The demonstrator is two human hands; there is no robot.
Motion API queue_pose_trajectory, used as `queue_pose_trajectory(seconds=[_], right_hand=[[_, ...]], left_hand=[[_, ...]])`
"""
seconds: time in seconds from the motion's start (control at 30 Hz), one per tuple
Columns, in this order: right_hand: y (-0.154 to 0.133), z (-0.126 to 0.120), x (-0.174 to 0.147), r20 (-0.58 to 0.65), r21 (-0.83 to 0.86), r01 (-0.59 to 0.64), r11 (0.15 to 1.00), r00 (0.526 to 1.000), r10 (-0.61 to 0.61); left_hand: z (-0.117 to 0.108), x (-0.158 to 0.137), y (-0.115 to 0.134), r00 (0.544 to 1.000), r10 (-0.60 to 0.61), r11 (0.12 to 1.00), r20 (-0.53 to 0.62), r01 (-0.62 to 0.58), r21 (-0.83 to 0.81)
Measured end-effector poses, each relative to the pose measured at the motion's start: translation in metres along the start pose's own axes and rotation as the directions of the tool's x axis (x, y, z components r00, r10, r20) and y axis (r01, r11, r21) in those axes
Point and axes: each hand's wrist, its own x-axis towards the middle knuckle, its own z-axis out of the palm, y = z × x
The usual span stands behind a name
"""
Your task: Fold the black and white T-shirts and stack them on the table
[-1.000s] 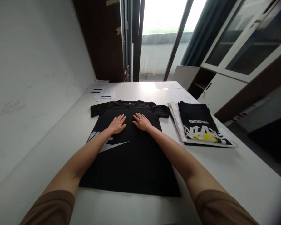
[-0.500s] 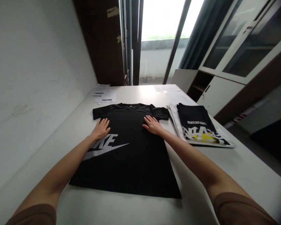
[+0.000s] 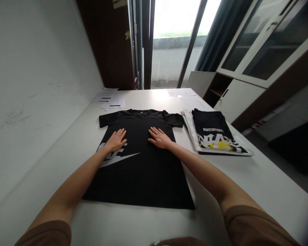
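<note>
A black T-shirt (image 3: 143,177) lies spread on the white table, its collar at the far side and its hem toward me. Grey lettering and a swoosh mark its left half. My left hand (image 3: 116,140) rests flat on the chest, fingers outstretched, covering part of the lettering. On the right half of the chest, my right hand (image 3: 160,138) also lies flat with its fingers spread. Neither hand grips the cloth.
Right of the shirt is a stack of folded garments (image 3: 210,123), black with white and yellow print over white cloth. Papers (image 3: 115,100) lie at the table's far left, more sheets (image 3: 181,92) at the far right. A wall (image 3: 41,68) borders the left; cabinets (image 3: 241,99) stand right.
Both hands have slid inward over the shirt, closer to each other. The left hand now covers more of the lettering. The view has shifted slightly.
</note>
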Motion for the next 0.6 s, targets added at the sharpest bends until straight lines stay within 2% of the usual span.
queue_pose_trajectory(seconds=[0.13, 0.27, 0.33, 0.43, 0.5, 0.6], right_hand=[[0.033, -0.004, -0.029, -0.004, -0.044, -0.088, 0.995, 0.996, 0.088], [0.053, -0.009, -0.053, 0.005, -0.07, -0.169, 0.983, 0.986, 0.169], [0.057, -0.012, -0.055, 0.011, -0.077, -0.188, 0.979, 0.982, 0.189], [0.052, -0.017, -0.042, -0.001, -0.103, -0.185, 0.977, 0.983, 0.185], [0.039, -0.018, -0.023, -0.022, -0.109, -0.151, 0.983, 0.989, 0.149], [0.001, -0.016, 0.014, -0.023, -0.066, -0.017, 0.998, 1.0, 0.015]], left_hand=[[0.003, -0.019, -0.035, 0.991, -0.133, 0.99, -0.015, 0.133, 0.044], [-0.001, -0.036, -0.044, 0.978, -0.206, 0.976, -0.018, 0.206, 0.063], [-0.005, -0.044, -0.035, 0.981, -0.194, 0.979, -0.016, 0.194, 0.064], [-0.013, -0.06, -0.008, 0.997, -0.08, 0.996, -0.011, 0.081, 0.037], [-0.016, -0.073, 0.013, 1.0, 0.019, 1.0, 0.001, -0.019, -0.003], [-0.015, -0.087, 0.036, 0.995, 0.097, 0.994, -0.006, -0.097, -0.054]])
